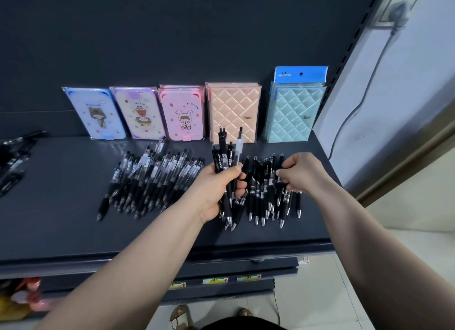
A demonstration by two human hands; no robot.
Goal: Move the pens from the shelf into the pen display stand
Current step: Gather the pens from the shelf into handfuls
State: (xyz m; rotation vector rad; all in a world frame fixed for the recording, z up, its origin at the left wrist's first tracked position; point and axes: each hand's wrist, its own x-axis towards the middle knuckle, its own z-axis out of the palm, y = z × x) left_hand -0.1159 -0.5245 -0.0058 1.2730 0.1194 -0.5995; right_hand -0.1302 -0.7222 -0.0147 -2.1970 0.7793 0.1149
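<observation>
Straight ahead, we look down on a dark grey shop shelf (61,206) with a dark back panel (172,34). Five wrapped pastel packets (234,110) lean in a row against that panel. To the right is a white wall (406,107) with a plug (400,14) and a grey cable (357,103) hanging from it. Lower shelves (147,287) with price labels (215,280) show beneath, above a pale floor.

Two piles of pens lie on the shelf. The left pile (147,179) has clear upper barrels; the right pile (263,196) is black. In both, the pens run front to back, with metal tips toward us and push-buttons toward the back panel.

Our left hand (216,189) grips a bundle of pens (225,157) between the piles, its fingers (240,179) wrapped tightly round it. The bundle stands steeply, buttons up and away, tips down toward us.

Our right hand (299,173) is over the right pile, fingers (283,174) curled and pinching pens near their upper ends.

More dark pens (14,157) lie blurred at the far left edge.
</observation>
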